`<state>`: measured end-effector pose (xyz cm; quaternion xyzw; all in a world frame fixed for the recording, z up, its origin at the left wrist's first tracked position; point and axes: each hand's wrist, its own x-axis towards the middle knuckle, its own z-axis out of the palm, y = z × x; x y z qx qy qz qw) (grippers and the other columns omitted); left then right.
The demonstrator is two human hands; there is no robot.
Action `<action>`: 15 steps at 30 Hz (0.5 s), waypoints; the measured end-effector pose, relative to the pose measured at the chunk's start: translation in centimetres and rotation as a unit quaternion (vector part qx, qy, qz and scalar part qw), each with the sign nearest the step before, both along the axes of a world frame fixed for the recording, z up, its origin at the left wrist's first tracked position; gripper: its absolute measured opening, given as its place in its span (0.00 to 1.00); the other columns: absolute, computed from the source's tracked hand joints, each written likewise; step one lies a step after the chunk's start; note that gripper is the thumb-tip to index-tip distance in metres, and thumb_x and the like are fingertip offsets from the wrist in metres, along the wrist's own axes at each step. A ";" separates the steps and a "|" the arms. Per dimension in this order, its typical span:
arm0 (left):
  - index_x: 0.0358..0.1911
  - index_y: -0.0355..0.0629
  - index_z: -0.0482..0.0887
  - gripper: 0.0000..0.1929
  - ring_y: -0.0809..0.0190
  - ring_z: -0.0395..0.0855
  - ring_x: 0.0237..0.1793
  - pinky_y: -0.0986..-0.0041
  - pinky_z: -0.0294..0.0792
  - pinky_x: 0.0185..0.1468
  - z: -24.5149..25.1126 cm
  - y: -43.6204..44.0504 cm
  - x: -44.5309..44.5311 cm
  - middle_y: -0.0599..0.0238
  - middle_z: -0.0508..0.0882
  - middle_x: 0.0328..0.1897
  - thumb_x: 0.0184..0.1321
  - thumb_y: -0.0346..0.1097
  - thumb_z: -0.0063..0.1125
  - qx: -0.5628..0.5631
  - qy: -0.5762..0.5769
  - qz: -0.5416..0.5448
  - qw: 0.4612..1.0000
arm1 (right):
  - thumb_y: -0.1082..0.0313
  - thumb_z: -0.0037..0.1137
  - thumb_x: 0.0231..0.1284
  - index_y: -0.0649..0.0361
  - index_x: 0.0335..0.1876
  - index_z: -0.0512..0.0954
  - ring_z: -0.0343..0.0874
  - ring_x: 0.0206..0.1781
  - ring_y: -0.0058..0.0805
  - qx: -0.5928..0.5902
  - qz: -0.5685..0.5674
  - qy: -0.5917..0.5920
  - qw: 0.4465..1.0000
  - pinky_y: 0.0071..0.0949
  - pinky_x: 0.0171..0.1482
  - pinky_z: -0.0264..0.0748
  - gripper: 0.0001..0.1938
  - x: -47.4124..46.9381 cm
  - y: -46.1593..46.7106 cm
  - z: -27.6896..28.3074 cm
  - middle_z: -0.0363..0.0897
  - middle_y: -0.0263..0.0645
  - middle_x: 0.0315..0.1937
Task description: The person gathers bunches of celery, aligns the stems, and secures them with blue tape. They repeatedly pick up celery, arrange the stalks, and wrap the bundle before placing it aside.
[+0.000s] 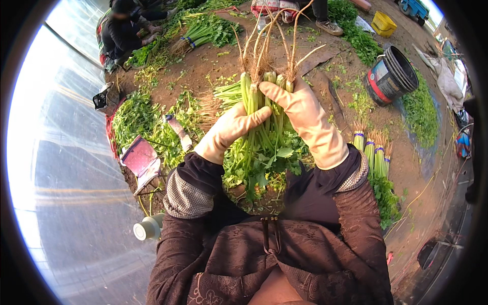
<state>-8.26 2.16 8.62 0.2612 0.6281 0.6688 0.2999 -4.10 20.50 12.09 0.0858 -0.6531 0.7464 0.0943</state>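
Both of my hands wear pale rubber gloves and hold celery stalks with the roots up and the leaves hanging down. My left hand grips the stalks on the left side, its thumb laid across them. Higher up, my right hand closes around stalks just below the roots, which are long and thin. The leaves hang between my forearms, above my lap. Behind the stalks lies a pile of more celery, partly hidden by my hands.
Tied celery bundles lie to the right, near a tilted black bucket. A small pink-covered folding stool stands at left, by clear plastic sheeting. A person crouches at upper left near tied celery. A yellow bucket sits farther back.
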 end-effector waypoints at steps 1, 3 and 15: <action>0.61 0.38 0.78 0.28 0.67 0.80 0.53 0.72 0.72 0.59 -0.1 0.0 0.1 0.67 0.85 0.52 0.68 0.54 0.63 0.027 -0.010 0.009 1.000 | 0.60 0.66 0.67 0.65 0.57 0.77 0.83 0.47 0.29 -0.013 0.015 -0.013 1.000 0.28 0.52 0.81 0.21 -0.1 0.1 -0.2 0.85 0.38 0.47; 0.62 0.38 0.76 0.30 0.66 0.81 0.53 0.71 0.73 0.58 -0.2 -0.2 0.1 0.67 0.85 0.53 0.68 0.55 0.63 0.005 -0.026 0.000 1.000 | 0.60 0.66 0.67 0.66 0.59 0.76 0.83 0.48 0.29 -0.043 0.037 -0.033 0.998 0.29 0.52 0.81 0.21 -0.2 0.4 -0.7 0.84 0.38 0.48; 0.52 0.42 0.83 0.17 0.72 0.78 0.40 0.75 0.74 0.45 -2.2 2.5 0.6 0.73 0.84 0.41 0.69 0.46 0.64 0.085 -0.074 0.188 0.976 | 0.60 0.70 0.62 0.63 0.58 0.79 0.82 0.48 0.31 -0.113 -0.028 -0.163 0.980 0.30 0.57 0.75 0.22 -0.8 1.0 -1.4 0.85 0.38 0.48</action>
